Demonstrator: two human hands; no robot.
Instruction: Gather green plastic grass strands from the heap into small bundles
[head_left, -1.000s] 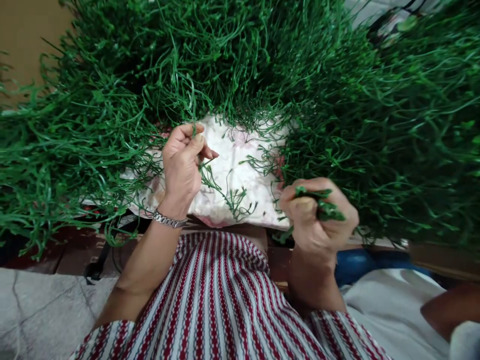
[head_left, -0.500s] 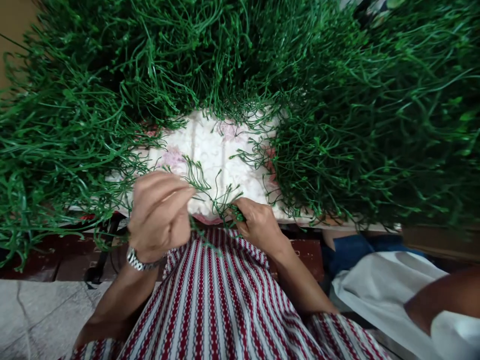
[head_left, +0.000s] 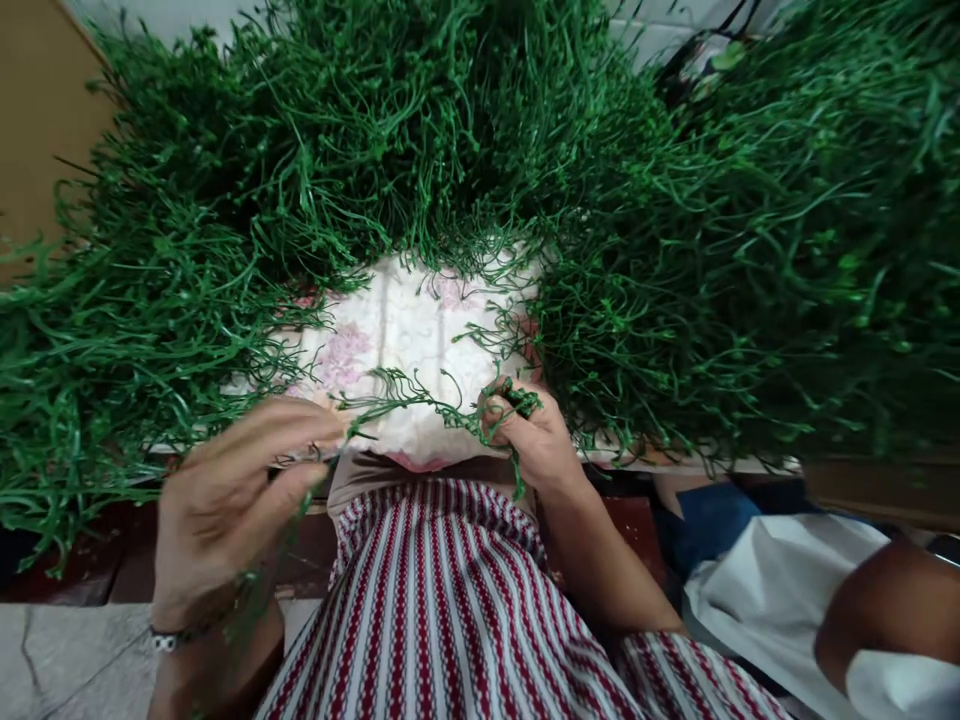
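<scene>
Over the near edge of a white floral cloth point(head_left: 409, 335), my right hand point(head_left: 536, 430) is closed around a small bunch of green stems point(head_left: 523, 398). Thin stems stretch from it across the cloth toward my left hand point(head_left: 244, 490). That hand is at the lower left, blurred, with its thumb and fingers slightly apart near the stem ends; green strands hang below it. Whether its fingertips grip any stem cannot be made out. Large heaps of green stems point(head_left: 720, 270) surround the cloth at the left, back and right.
At the right sits another person, with a bare arm point(head_left: 885, 610) and white clothing point(head_left: 784, 570) showing. A tan box or panel point(head_left: 45, 120) stands at the far left. A dark bag point(head_left: 690, 70) lies behind the heaps.
My left hand has moved left and down, away from my right hand. My right hand has shifted slightly right and turned, showing more of its bunch. The camera view has shifted somewhat.
</scene>
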